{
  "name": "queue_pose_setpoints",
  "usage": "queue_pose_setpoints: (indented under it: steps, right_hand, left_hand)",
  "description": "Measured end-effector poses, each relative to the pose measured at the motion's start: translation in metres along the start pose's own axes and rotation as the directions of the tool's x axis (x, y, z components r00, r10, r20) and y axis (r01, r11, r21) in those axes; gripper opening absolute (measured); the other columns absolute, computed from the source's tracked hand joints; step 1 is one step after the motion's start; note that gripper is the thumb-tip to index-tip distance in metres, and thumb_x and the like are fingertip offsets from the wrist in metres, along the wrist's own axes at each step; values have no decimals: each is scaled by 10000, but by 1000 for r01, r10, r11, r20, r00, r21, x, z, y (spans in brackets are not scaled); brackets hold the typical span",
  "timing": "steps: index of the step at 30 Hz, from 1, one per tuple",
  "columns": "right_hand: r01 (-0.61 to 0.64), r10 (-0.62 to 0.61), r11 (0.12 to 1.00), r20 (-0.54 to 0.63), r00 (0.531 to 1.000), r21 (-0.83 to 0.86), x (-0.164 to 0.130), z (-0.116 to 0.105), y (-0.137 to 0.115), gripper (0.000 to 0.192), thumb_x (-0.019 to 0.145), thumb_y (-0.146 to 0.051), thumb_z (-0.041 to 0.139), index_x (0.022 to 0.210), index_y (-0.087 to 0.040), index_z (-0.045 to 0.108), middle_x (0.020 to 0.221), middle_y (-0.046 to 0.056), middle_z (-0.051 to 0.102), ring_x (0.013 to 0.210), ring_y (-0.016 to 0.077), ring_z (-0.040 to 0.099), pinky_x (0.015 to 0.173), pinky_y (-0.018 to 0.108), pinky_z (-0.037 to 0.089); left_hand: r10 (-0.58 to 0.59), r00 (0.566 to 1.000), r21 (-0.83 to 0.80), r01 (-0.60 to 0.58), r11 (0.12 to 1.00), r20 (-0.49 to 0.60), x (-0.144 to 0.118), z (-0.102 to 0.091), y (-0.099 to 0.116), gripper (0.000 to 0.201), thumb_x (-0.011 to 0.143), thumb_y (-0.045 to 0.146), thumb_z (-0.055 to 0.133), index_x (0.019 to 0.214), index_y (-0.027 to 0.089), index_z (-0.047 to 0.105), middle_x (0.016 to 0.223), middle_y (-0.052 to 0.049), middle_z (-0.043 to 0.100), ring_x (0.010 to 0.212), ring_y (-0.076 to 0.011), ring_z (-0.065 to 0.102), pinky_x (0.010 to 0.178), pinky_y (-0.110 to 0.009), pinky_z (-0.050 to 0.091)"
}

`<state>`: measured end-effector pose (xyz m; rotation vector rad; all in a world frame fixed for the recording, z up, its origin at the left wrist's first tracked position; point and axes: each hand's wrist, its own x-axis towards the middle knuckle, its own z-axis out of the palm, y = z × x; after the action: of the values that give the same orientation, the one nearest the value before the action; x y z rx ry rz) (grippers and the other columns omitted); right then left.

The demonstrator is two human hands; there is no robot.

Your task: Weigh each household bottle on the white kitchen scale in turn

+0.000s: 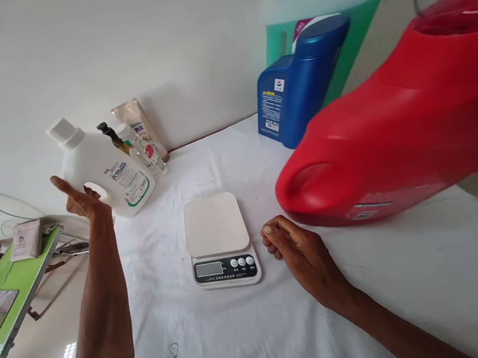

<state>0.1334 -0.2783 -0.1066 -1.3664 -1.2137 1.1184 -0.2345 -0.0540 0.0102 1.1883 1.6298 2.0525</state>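
Observation:
My left hand (82, 197) is at the handle of a white laundry liquid bottle (97, 161). Its fingertips show in the handle's opening, curled round the grip, and the thumb points up and away. The bottle has a white cap and a printed label, and leans to the left in view. My right hand (300, 251) rests by the right side of a white digital kitchen scale (215, 226), its fingers curled in and nothing visible in them. The scale's plate is bare and its display looks blank.
Behind the white bottle stand a clear bottle (141, 150), a dark-capped bottle (111, 133) and a beige tube (141, 125). On the right are a blue oil bottle (296, 82), a green-filled jug (358, 16) and a large red jug (387, 128). A green desk (20, 279) stands left.

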Motion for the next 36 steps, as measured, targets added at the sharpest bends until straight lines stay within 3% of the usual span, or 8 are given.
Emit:
queue_pose_setpoints:
  steps: [5,10,14,18,22,29,31,36]
  right_hand:
    - [23,-24,999,9,1000,34,-1,0,-7,475,1062,-654,481,824,-247,541,767,5,593,709,163,551,642,280,473]
    - [26,-27,999,16,1000,37,-1,-1,-10,464,1063,-641,477,816,-251,522,758,-1,576,708,163,542,666,290,476]
    - [38,-38,999,16,999,35,-1,-1,-9,471,1068,-641,476,808,-250,505,754,-6,565,703,158,527,676,294,466]
    - [44,-45,998,14,999,54,0,0,-8,480,1059,-658,502,807,-250,497,748,-12,562,701,155,522,674,293,459]
    - [75,-76,996,21,997,56,0,0,-7,467,1070,-649,470,813,-259,462,730,-25,530,682,152,490,666,301,438]
    - [98,-98,995,1,995,18,3,0,-7,420,1075,-591,451,809,-265,450,715,-24,521,679,160,487,656,312,418]
    - [101,-100,995,-30,994,16,3,0,-7,414,1067,-587,448,806,-266,467,704,-19,532,665,163,486,639,317,416]
    - [122,-121,993,-116,986,-4,-4,0,-4,401,964,-605,547,727,-287,489,616,2,507,636,197,494,622,363,464]
  left_hand:
    - [-85,978,167,118,979,-193,1,-6,6,762,983,902,43,785,236,357,695,15,395,674,-147,405,684,-352,417]
    - [480,835,244,-423,873,-270,-47,-3,40,605,956,862,527,952,271,399,1018,-16,512,1144,-247,465,1062,-470,416]
    - [439,854,-65,-440,896,280,-137,40,82,603,927,804,646,1103,234,560,1068,-47,615,1008,-214,605,947,-402,495]
    - [214,582,-135,-178,975,785,-223,88,114,611,893,783,709,1163,240,639,1189,-93,704,1149,-257,682,967,-393,536]
    - [37,348,-77,102,992,937,-268,114,128,459,959,671,703,1088,232,664,1181,-80,736,1114,-236,700,951,-379,559]
    - [-138,220,53,354,934,966,-279,140,122,558,789,711,843,689,210,618,727,-30,662,801,-187,680,735,-334,556]
    - [-161,231,58,395,917,960,-284,139,122,561,753,707,870,675,210,621,700,-19,646,763,-173,662,681,-315,538]
    - [-232,435,46,398,916,870,-310,121,130,466,771,605,906,752,214,654,736,2,616,716,-143,569,620,-289,482]
